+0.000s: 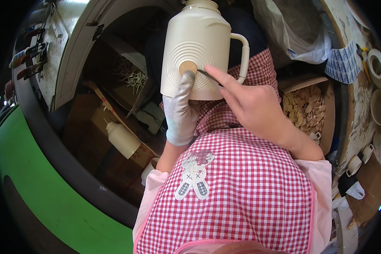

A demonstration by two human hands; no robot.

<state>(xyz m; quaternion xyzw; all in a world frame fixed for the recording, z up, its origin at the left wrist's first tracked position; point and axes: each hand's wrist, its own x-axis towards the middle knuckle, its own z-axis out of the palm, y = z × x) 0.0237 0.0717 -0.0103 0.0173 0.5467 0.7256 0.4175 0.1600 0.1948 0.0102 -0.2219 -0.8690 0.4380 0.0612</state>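
A cream plastic jug [197, 38] with a side handle [244, 57] lies across my lap, neck pointing away from me. Ringed ridges on its wall surround a round tan disc [187, 67]. My left hand [181, 112], in a pale grey-white glove, grips the jug's near end, its thumb touching the disc's lower edge; the other fingers are hidden behind the jug. My bare right hand [258, 101] is closed on a slim dark blade-like tool [208, 77]. The tool's tip meets the right side of the disc; its exact kind is unclear.
To the right, a cardboard box [331, 118] holds many small tan discs [305, 108]. A clear plastic bag [302, 34] stands beyond it. At left, another cream jug body [122, 139] lies in a carton, near a green surface [51, 186]. Tape rolls [377, 67] sit on the right-hand bench.
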